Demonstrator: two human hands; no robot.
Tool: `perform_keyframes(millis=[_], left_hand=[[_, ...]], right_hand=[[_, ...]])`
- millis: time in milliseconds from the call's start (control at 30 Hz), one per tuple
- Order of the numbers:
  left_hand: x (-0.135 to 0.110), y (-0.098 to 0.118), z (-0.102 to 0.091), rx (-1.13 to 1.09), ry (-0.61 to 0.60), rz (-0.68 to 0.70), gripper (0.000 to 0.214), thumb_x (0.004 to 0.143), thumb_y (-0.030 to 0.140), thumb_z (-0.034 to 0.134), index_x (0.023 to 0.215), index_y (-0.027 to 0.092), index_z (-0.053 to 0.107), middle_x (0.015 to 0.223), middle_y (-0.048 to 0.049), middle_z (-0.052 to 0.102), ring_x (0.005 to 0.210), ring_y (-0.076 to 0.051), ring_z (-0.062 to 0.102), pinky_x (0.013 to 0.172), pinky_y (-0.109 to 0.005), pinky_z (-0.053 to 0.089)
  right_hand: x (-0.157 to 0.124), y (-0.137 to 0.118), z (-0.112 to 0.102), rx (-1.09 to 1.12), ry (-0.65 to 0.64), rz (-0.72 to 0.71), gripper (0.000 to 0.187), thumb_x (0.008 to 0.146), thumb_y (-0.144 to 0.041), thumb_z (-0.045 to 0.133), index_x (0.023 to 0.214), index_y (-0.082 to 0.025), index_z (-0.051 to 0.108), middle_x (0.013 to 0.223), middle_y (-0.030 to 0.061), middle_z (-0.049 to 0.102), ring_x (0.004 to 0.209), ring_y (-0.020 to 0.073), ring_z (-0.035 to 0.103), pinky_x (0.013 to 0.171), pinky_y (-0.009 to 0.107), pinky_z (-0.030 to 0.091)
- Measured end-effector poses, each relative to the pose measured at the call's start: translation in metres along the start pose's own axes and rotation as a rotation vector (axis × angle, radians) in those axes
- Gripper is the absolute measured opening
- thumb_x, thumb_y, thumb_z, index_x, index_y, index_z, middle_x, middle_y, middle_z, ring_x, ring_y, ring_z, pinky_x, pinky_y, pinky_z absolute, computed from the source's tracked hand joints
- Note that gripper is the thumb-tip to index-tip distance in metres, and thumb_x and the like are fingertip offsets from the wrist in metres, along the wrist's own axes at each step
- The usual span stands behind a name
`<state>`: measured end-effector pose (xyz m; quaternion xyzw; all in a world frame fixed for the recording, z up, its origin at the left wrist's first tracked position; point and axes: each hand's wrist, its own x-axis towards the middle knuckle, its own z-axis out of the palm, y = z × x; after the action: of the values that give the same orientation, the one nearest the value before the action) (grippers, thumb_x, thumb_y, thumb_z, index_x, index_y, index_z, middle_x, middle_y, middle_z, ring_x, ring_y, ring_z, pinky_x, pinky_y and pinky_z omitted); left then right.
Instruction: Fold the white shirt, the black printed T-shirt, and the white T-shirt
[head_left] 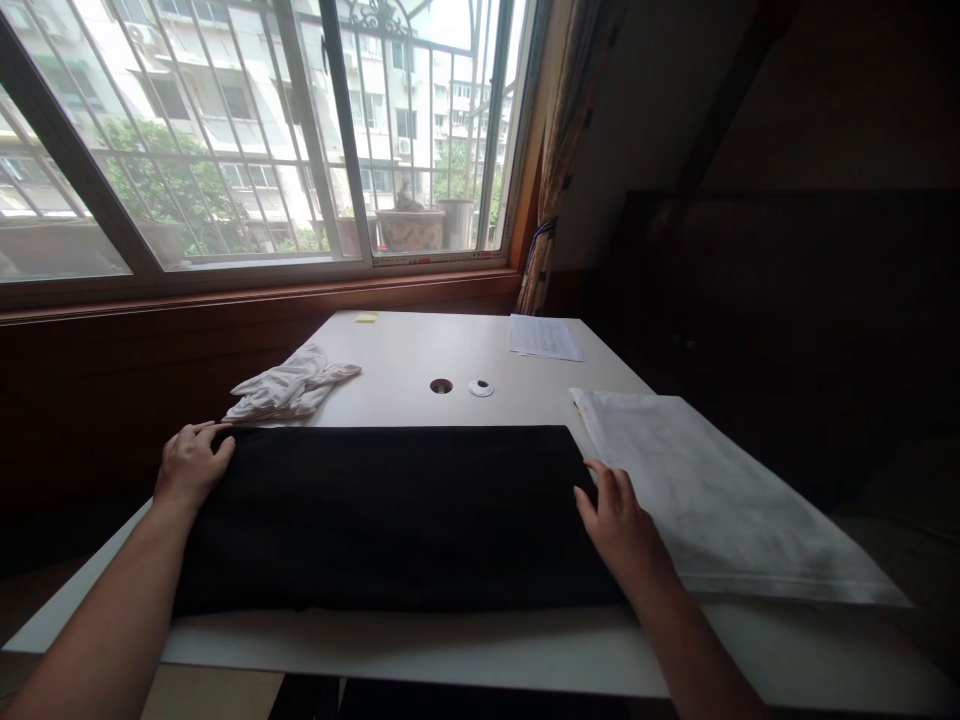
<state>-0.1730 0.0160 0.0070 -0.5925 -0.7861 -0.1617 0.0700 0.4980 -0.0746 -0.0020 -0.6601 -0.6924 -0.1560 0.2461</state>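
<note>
A piece of black cloth (397, 520), folded into a long rectangle, lies flat across the near part of the white table (390, 345). My left hand (193, 462) rests at its far left corner, thumb apart from the fingers and touching the fabric. At the right edge of the cloth is my right hand (616, 510), its thumb over the fabric and its fingers slightly bent and apart. Neither hand lifts the cloth. Beyond my left hand sits a crumpled white cloth (289, 385). Beside my right hand lies a flat whitish, translucent bag-like sheet (720, 490).
Printed paper sheets (546, 337) lie at the table's far right, and a yellow note (367, 317) at its far left. A round hole (441, 386) has a white disc-shaped cover (481, 388) next to it. A barred window (262, 140) and a tied curtain (544, 240) stand behind.
</note>
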Motion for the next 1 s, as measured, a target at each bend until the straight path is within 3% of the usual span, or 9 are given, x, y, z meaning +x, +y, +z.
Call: perform_keyframes(millis=[100, 167, 267, 400, 467, 533, 667, 900, 1000], left_hand=[[-0.002, 0.009, -0.007, -0.006, 0.116, 0.044, 0.048, 0.102, 0.038, 0.035, 0.129, 0.012, 0.064, 0.144, -0.0134, 0.057, 0.145, -0.031, 0.038, 0.124, -0.044, 0.026], [-0.006, 0.021, -0.012, -0.023, 0.133, 0.119, 0.049, 0.102, 0.04, 0.035, 0.131, 0.017, 0.065, 0.145, -0.009, 0.059, 0.148, -0.027, 0.036, 0.125, -0.04, 0.026], [-0.025, 0.054, -0.016, -0.084, -0.026, 0.341, 0.054, 0.101, 0.048, 0.036, 0.139, 0.021, 0.063, 0.149, -0.0069, 0.059, 0.15, -0.027, 0.037, 0.125, -0.043, 0.027], [-0.082, 0.112, -0.012, -0.086, -0.328, 0.582, 0.06, 0.103, 0.06, 0.035, 0.157, 0.033, 0.042, 0.164, -0.0023, 0.039, 0.156, -0.032, 0.024, 0.124, -0.06, 0.021], [-0.109, 0.131, -0.009, -0.069, -0.337, 0.665, 0.061, 0.103, 0.061, 0.037, 0.16, 0.039, 0.031, 0.166, -0.0013, 0.033, 0.156, -0.031, 0.024, 0.126, -0.06, 0.017], [-0.123, 0.136, -0.007, -0.057, -0.296, 0.665, 0.064, 0.103, 0.061, 0.039, 0.161, 0.039, 0.025, 0.167, -0.0013, 0.03, 0.156, -0.029, 0.024, 0.127, -0.055, 0.016], [-0.115, 0.111, -0.007, -0.035, -0.275, 0.535, 0.066, 0.102, 0.06, 0.04, 0.162, 0.035, 0.026, 0.168, -0.0003, 0.028, 0.156, -0.027, 0.024, 0.128, -0.049, 0.017], [-0.07, 0.032, -0.001, 0.048, -0.326, 0.251, 0.069, 0.103, 0.057, 0.021, 0.163, 0.023, 0.025, 0.171, -0.0055, 0.018, 0.159, -0.029, 0.013, 0.125, -0.056, 0.017], [-0.056, 0.01, 0.001, 0.09, -0.309, 0.176, 0.071, 0.102, 0.055, 0.021, 0.163, 0.019, 0.026, 0.171, -0.009, 0.021, 0.158, -0.029, 0.017, 0.125, -0.055, 0.017]], right_hand=[[-0.001, 0.0, 0.003, -0.009, 0.026, 0.084, 0.044, 0.103, -0.039, 0.041, 0.14, -0.016, 0.047, 0.116, 0.0173, 0.061, 0.077, 0.0253, 0.069, 0.054, 0.034, 0.052], [0.0, 0.001, 0.006, -0.013, 0.017, 0.136, 0.044, 0.102, -0.039, 0.042, 0.139, -0.016, 0.047, 0.112, 0.0172, 0.063, 0.076, 0.0266, 0.07, 0.055, 0.035, 0.053], [0.001, 0.002, 0.007, 0.013, -0.034, 0.178, 0.046, 0.102, -0.038, 0.04, 0.14, -0.014, 0.046, 0.111, 0.0194, 0.067, 0.082, 0.0306, 0.072, 0.061, 0.037, 0.055], [0.004, 0.003, 0.003, 0.043, -0.183, 0.213, 0.047, 0.103, -0.038, 0.038, 0.141, -0.013, 0.046, 0.099, 0.0183, 0.075, 0.086, 0.0337, 0.075, 0.067, 0.039, 0.057], [0.004, 0.005, 0.002, 0.041, -0.245, 0.24, 0.047, 0.102, -0.039, 0.039, 0.141, -0.014, 0.046, 0.093, 0.0162, 0.076, 0.082, 0.0336, 0.076, 0.065, 0.038, 0.056], [0.004, 0.008, 0.003, 0.049, -0.268, 0.242, 0.047, 0.102, -0.04, 0.04, 0.142, -0.015, 0.047, 0.094, 0.0157, 0.077, 0.08, 0.0333, 0.076, 0.063, 0.038, 0.056], [0.002, 0.014, 0.007, 0.058, -0.277, 0.225, 0.049, 0.102, -0.042, 0.04, 0.143, -0.017, 0.047, 0.095, 0.0147, 0.077, 0.078, 0.033, 0.076, 0.061, 0.038, 0.055], [0.002, 0.015, 0.006, 0.094, -0.299, 0.224, 0.053, 0.101, -0.045, 0.038, 0.146, -0.017, 0.045, 0.104, 0.0175, 0.076, 0.087, 0.035, 0.076, 0.065, 0.04, 0.057], [0.002, 0.015, 0.006, 0.098, -0.309, 0.236, 0.055, 0.101, -0.046, 0.038, 0.148, -0.018, 0.043, 0.112, 0.0185, 0.075, 0.09, 0.035, 0.076, 0.068, 0.042, 0.058]])
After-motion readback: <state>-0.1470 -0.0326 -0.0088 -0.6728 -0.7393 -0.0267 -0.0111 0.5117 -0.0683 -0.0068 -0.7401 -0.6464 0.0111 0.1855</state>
